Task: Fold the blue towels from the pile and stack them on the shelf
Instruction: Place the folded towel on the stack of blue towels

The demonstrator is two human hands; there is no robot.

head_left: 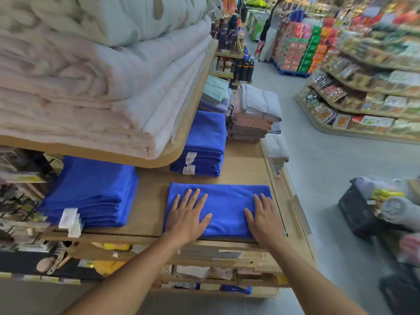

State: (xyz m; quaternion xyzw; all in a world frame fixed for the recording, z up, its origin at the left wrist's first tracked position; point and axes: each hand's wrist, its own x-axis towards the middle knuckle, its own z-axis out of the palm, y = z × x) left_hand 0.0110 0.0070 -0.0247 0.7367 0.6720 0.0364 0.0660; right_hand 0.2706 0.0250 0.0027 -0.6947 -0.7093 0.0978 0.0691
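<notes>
A folded blue towel (pixel 223 208) lies flat at the front edge of the wooden shelf (pixel 245 162), its long side running left to right; the left hand (pixel 187 215) rests palm-down on the towel's left half, fingers spread and straight, grasping nothing; the right hand (pixel 263 218) lies palm-down on the towel's right end, fingers extended and slightly apart, likewise holding nothing; both bare forearms reach in from the bottom of the view. To the left on the same shelf sits a stack of folded blue towels (pixel 91 192) with white tags at its front; a second blue stack (pixel 202 144) stands behind the flat towel, also tagged; beyond it rises a pile of grey and pink towels (pixel 252 117). Above, an upper shelf (pixel 181 123) carries thick pale bedding (pixel 102 71); a dark basket (pixel 359 208) holding rolled cloth stands on the floor to the right.
</notes>
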